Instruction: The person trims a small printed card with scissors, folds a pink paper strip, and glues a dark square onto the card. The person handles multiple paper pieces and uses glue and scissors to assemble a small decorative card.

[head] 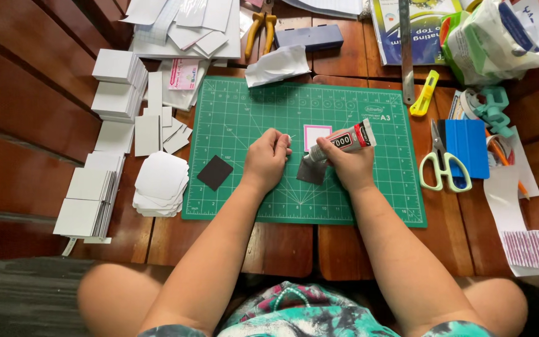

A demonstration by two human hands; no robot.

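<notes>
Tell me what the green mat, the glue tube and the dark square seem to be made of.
Green mat: probably soft plastic or rubber, matte, with a printed white grid. Glue tube in the right hand: likely soft plastic or thin metal, glossy label. Dark square: flat and matte, perhaps a magnet sheet or card; unclear.

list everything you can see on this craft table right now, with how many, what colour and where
cutting mat: one, green, centre of the wooden table
glue tube: one, clear with red end, in right hand
dark square: one, grey, under the tube's tip
black square: one, on mat, left side
pink-edged card: one, white, on mat behind the hands
white card stacks: several, left of mat
scissors: one pair, pale green handles, right of mat
utility knife: one, yellow, upper right
pliers: one pair, yellow handles, top
steel ruler: one, top right
left hand: closed, on mat
right hand: gripping the tube
</notes>
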